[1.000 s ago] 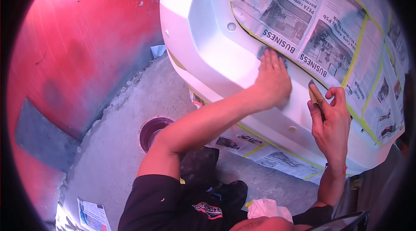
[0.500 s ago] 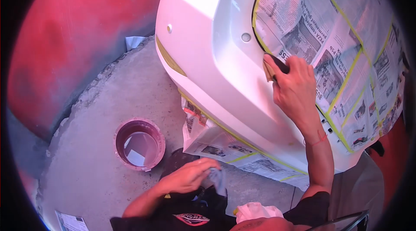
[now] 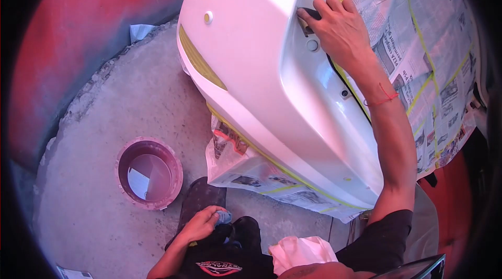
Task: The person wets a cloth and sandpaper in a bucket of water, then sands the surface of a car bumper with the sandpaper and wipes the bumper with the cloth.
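Note:
My right hand [image 3: 340,30] reaches onto the white car bumper [image 3: 261,54], its fingers closed on a dark and tan sanding pad [image 3: 306,24]. The pad lies against the recessed panel, beside a round sensor hole. My left hand [image 3: 204,224] is low, above my lap, closed around a bluish-grey cloth [image 3: 224,217]. Newspaper [image 3: 387,33] held by yellow-green tape covers the part beyond the bumper's dark edge.
A pinkish bucket [image 3: 121,174] of cloudy liquid stands on the concrete floor [image 3: 89,138] at the left. Behind it is a red and grey wall [image 3: 104,12]. More newspaper [image 3: 246,177] hangs under the bumper. A pale cloth [image 3: 303,253] shows near my body.
My left hand has left the bumper and dropped to my lap with the cloth. My right hand has slid up and left along the bumper with the pad. The view has shifted.

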`<state>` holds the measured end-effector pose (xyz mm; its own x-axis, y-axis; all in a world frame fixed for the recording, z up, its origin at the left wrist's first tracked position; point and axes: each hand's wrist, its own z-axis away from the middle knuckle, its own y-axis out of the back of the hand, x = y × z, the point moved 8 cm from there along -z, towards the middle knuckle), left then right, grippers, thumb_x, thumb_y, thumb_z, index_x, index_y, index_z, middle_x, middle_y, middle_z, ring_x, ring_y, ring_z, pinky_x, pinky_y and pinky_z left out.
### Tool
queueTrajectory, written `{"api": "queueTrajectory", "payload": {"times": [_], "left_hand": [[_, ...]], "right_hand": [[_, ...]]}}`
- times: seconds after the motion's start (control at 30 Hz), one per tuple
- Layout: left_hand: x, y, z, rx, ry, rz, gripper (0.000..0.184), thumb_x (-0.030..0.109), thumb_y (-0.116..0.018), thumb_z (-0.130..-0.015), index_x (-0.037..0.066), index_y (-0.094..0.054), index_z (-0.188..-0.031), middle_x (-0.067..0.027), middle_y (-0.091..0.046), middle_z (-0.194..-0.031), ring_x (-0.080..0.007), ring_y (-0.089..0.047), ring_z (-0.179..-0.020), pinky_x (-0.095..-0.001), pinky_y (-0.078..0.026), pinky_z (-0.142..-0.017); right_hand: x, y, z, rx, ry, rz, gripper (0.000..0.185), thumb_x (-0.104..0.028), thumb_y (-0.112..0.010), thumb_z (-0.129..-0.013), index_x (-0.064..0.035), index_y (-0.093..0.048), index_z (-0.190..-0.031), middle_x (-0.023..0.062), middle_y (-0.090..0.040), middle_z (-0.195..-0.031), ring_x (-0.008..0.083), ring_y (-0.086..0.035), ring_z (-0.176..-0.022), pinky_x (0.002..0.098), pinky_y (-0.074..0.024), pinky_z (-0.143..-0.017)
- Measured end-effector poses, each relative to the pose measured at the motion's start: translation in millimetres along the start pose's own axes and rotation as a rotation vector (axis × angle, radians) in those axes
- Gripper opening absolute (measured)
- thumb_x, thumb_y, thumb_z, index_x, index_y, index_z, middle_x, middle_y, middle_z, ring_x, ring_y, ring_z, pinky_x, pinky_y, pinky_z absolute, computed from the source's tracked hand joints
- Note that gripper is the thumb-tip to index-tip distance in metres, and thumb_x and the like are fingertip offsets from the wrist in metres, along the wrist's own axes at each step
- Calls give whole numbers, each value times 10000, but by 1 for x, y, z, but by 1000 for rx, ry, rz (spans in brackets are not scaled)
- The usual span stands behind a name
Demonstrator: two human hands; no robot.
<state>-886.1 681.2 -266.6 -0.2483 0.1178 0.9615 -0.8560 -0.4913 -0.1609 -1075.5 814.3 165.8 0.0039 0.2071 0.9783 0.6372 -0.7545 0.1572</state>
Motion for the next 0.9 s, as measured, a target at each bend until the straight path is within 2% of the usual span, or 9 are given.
{"api": "queueTrajectory", "payload": {"times": [0.07, 0.17, 0.33, 0.5, 0.57, 0.63, 0.73, 0.87, 0.9], "left_hand": [[6, -4, -4, -33, -45, -7, 287, 152, -447, -996, 39, -593, -1216, -114, -652, -1079, -203, -612, -1007, -329, -459, -900], [11, -12, -12, -90, -90, -35, 289, 149, -445, -996, 38, -594, -1218, -134, -648, -1103, -231, -617, -1052, -341, -454, -923], [26, -29, -20, -193, -235, -162, 286, 101, -432, -976, 21, -585, -1204, -202, -587, -1132, -370, -577, -1112, -417, -430, -980], [21, -39, -23, -271, -271, -246, 283, 94, -438, -970, 35, -579, -1208, -201, -584, -1143, -376, -564, -1125, -428, -427, -983], [17, -39, -20, -288, -262, -257, 284, 93, -449, -966, 46, -577, -1214, -194, -586, -1137, -366, -565, -1126, -421, -429, -979], [16, -29, -13, -224, -227, -236, 283, 91, -450, -962, 48, -581, -1210, -189, -590, -1137, -361, -567, -1132, -419, -428, -983], [9, -19, -4, -160, -182, -213, 283, 87, -447, -961, 49, -585, -1206, -187, -593, -1135, -359, -568, -1136, -418, -425, -988], [-1, -19, -3, -167, -145, -228, 284, 82, -445, -959, 47, -588, -1202, -186, -594, -1135, -359, -569, -1137, -414, -426, -989], [3, -19, -3, -181, -154, -237, 282, 78, -447, -959, 45, -588, -1200, -184, -594, -1134, -358, -569, -1137, -413, -426, -988]], "right_hand": [[-11, -8, 11, -202, 104, -103, 394, -93, -584, -813, -186, -676, -1184, 8, -529, -925, 173, -501, -977, 293, -396, -833], [-36, -1, 31, -243, 184, -148, 375, -111, -583, -816, -175, -671, -1175, 6, -526, -924, 171, -495, -967, 288, -386, -839], [-34, 22, 68, -355, 259, -201, 327, -134, -606, -802, -162, -681, -1120, 5, -529, -901, 178, -489, -972, 303, -382, -840], [-20, 12, 102, -993, 137, -397, 213, -106, -591, -822, -156, -715, -987, 48, -594, -915, 244, -554, -1063, 395, -426, -889], [-10, 12, 68, -839, 52, -406, 269, -76, -570, -824, -162, -712, -1036, 88, -607, -913, 278, -593, -1048, 409, -475, -850], [17, 19, 24, -391, -326, -455, 276, -76, -567, -826, -138, -704, -1057, 94, -603, -902, 268, -613, -1005, 387, -506, -776], [2, -11, 4, -308, -287, -345, 247, -89, -570, -831, -111, -695, -1043, 82, -603, -907, 243, -623, -955, 371, -513, -696], [-11, -19, 17, -273, -196, -280, 380, -64, -556, -836, -162, -660, -1188, 52, -543, -909, 223, -571, -932, 366, -474, -726], [-26, -16, 24, -276, -41, -255, 375, -65, -561, -834, -162, -663, -1181, 37, -540, -914, 206, -553, -940, 337, -450, -755]]}}
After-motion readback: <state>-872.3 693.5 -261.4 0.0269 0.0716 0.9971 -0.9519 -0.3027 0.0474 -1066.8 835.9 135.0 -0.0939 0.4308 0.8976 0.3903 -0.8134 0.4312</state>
